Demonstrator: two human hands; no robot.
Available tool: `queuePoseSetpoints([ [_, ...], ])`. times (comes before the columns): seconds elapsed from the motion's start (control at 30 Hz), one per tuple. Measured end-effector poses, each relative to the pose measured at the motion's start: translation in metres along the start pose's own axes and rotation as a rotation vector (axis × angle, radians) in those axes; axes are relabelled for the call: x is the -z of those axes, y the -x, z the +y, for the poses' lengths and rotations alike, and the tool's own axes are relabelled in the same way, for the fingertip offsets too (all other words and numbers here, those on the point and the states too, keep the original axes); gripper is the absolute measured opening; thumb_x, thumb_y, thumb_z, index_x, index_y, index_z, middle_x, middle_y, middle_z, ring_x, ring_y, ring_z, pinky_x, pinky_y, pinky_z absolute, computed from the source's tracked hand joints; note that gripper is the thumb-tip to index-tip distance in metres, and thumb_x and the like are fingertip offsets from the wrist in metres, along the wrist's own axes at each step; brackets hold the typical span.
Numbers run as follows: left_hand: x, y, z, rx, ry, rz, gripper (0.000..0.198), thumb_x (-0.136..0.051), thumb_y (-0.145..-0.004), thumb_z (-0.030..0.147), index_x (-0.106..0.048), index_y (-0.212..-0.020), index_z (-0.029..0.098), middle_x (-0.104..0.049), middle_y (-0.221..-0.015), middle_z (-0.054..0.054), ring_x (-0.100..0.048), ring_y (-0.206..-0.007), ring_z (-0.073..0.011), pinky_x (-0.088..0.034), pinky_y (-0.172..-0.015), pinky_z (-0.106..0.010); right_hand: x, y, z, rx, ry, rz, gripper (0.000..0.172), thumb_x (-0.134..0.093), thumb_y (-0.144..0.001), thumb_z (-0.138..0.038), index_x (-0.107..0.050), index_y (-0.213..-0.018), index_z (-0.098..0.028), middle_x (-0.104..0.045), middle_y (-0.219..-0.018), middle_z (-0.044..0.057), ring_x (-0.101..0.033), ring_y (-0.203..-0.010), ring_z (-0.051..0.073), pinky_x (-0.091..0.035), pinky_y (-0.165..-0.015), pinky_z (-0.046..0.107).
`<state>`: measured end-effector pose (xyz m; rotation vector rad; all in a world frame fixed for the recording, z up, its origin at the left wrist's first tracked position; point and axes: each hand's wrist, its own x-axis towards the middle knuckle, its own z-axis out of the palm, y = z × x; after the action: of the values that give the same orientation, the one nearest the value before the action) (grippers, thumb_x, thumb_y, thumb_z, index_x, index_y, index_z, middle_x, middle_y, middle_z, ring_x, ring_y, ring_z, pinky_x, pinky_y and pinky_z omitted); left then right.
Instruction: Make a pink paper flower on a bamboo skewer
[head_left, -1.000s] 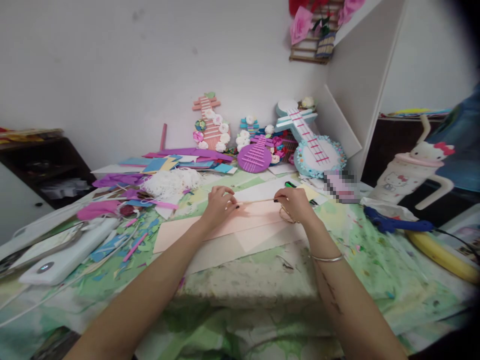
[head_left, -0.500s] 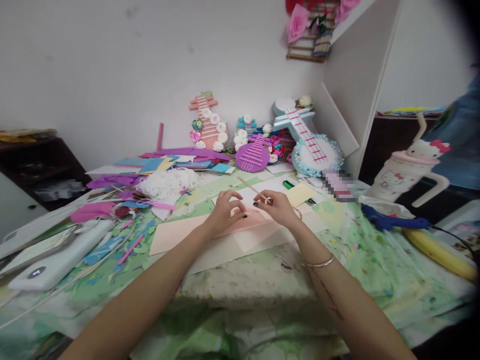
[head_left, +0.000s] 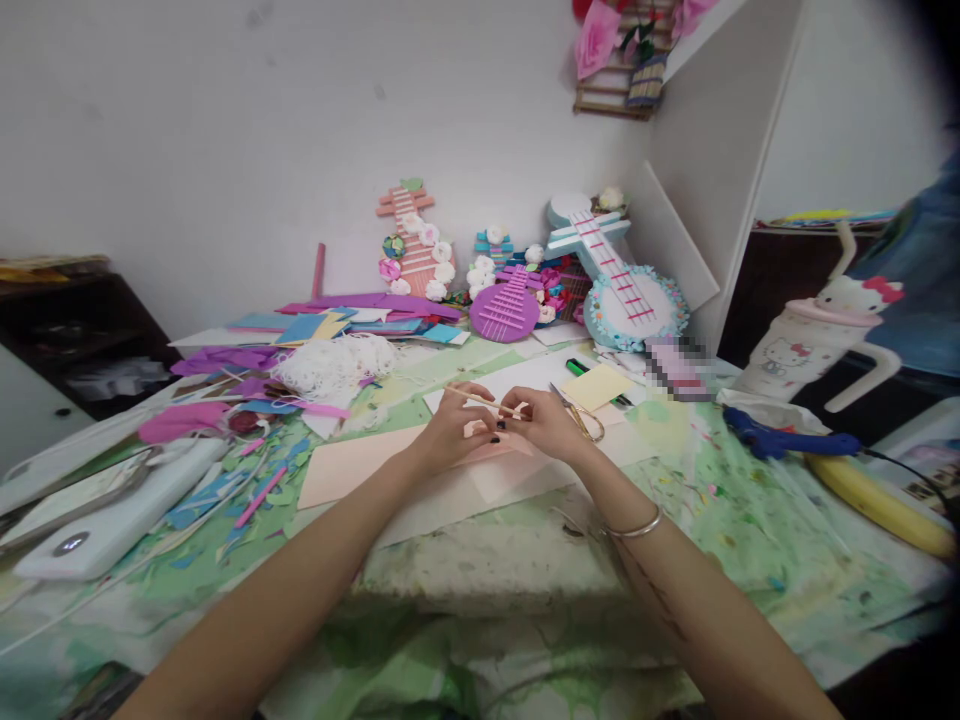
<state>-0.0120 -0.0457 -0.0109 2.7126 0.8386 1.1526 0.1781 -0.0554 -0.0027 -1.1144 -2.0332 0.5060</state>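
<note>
My right hand pinches a thin wooden stick between its fingers. The stick slants across toward my left hand, and its far end crosses over those fingers; whether they touch it I cannot tell. My left hand curves above the sheet, with a gap between thumb and fingers. Under both hands lies a pale pink paper sheet, partly hidden by them. A pair of scissors with gold handles rests just right of my right hand. Beside it are a yellow paper and a green marker.
Paper-flowered instrument models, including a purple lute and a light-blue one, stand at the wall. White string, paper scraps and a white power bank lie left. A blue glue gun, banana and cup are right.
My right hand has moved left, closer to my left hand, and the stick has tipped flatter across the left fingers. The scissors show more fully now.
</note>
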Motion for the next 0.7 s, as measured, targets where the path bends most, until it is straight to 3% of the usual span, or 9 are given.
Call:
queuePoseSetpoints([
  [0.47, -0.0003, 0.0006, -0.0011, -0.017, 0.025, -0.009, 0.005, -0.066, -0.075, 0.025, -0.067, -0.074, 0.020, -0.054, -0.106, -0.009, -0.046, -0.108, -0.0217, -0.036, -0.095, -0.040, -0.0009, 0.0002, -0.0033, -0.018, -0.028, -0.034, 0.006, -0.059, -0.073, -0.022, -0.060, -0.076, -0.017, -0.060, -0.070, -0.002, -0.044, -0.056, 0.007, -0.032, -0.054, 0.019],
  [0.7, 0.0000, 0.0010, -0.0019, -0.019, 0.016, -0.032, 0.006, -0.067, -0.074, 0.025, -0.067, -0.071, 0.019, -0.055, -0.107, -0.008, -0.045, -0.107, -0.0224, -0.032, -0.095, -0.041, 0.0018, 0.0015, -0.0070, -0.087, -0.051, -0.129, 0.008, -0.058, -0.072, -0.022, -0.061, -0.075, -0.016, -0.057, -0.065, -0.002, -0.044, -0.057, 0.007, -0.032, -0.054, 0.019],
])
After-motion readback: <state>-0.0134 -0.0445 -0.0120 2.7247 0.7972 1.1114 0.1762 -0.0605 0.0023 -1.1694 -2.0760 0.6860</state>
